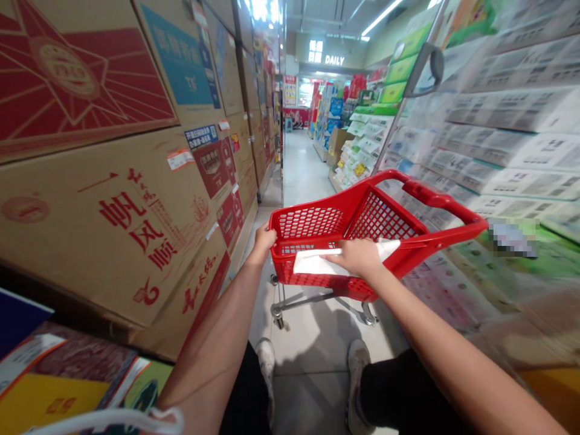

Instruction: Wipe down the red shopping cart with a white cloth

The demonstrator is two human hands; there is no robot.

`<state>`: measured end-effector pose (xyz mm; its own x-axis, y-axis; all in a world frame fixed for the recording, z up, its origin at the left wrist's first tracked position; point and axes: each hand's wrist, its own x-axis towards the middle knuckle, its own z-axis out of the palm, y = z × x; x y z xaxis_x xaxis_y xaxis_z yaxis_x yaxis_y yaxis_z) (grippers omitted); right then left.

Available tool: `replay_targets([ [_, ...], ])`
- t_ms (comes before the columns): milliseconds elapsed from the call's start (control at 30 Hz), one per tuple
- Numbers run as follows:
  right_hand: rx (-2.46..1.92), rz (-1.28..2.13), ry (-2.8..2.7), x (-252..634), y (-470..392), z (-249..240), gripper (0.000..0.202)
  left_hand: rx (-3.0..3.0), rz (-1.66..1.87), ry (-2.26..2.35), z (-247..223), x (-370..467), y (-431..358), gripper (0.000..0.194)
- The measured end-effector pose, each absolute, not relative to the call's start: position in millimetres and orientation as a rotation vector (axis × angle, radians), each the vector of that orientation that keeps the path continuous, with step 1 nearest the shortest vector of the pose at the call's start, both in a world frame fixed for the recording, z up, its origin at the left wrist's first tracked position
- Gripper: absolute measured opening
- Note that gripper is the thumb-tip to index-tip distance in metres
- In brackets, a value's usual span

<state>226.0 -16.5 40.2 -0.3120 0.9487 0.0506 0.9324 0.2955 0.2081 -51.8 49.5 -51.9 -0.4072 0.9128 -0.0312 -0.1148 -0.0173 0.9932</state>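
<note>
A red plastic shopping cart (396, 254) stands sideways across the aisle, its handle to the right and its lattice basket holding nothing I can see. My left hand (263, 241) is closed around the rim at the basket's left end. On the near long rim rests my right hand (360, 257), closed over a white cloth (312, 263) draped along that rim. Whether it is fabric or thick paper I cannot tell. The right fingertips are partly hidden by the cloth.
Stacked cardboard cartons (109, 223) line the left side. Packaged goods (502, 145) are piled high on the right, beside a mirror-like panel edge with a grey handle (426, 69). Tiled floor (306, 160) runs ahead past more shelves. My shoes (357, 362) are close behind the cart wheels.
</note>
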Motion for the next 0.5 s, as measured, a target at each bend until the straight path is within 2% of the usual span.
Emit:
replay_targets([
  [267, 1.88, 0.648, 2.331, 320, -13, 60, 0.08, 0.895, 1.602, 1.397, -55, -45, 54, 0.06],
  [500, 1.853, 0.342, 2.293, 258, -6, 48, 0.088, 0.907, 1.638, 1.4, -58, -39, 57, 0.057],
])
